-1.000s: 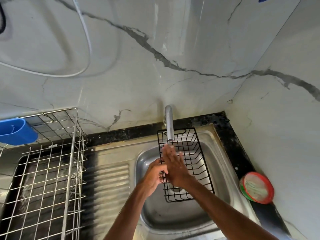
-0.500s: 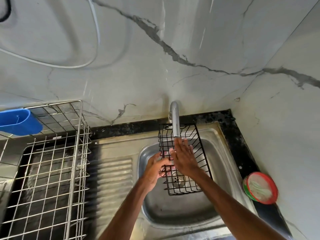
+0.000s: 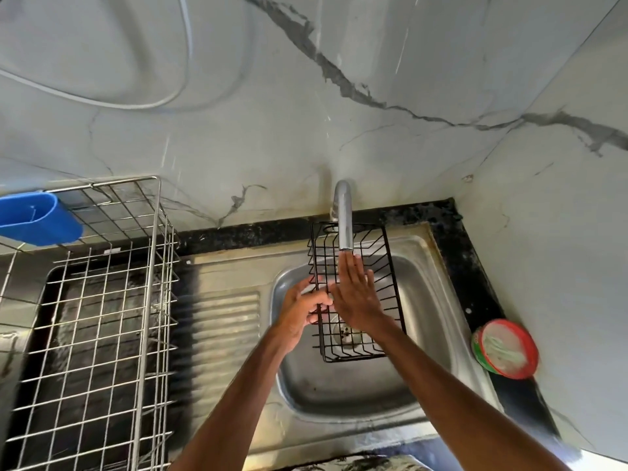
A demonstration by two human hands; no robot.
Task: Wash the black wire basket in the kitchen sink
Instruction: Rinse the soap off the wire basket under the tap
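Wash judged underway, not finished: L hand (image 3: 307, 309) gripped basket (image 3: 394, 300) rim in sink (image 3: 339, 392), R hand (image 3: 353, 294) flat, grip open, under tap (image 3: 344, 219); rinse & draining outstanding.

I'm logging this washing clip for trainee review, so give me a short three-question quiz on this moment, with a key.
1. True or false: the left hand grips the left rim of the black wire basket.
2. The right hand has its fingers: A) curled into a fist; B) straight, with the tips by the mouth of the tap spout; C) wrapped round the spout.
3. Fill in: the red-rimmed round tub sits on the counter to the ___ of the sink.

Key: 1 true; 2 B; 3 right.
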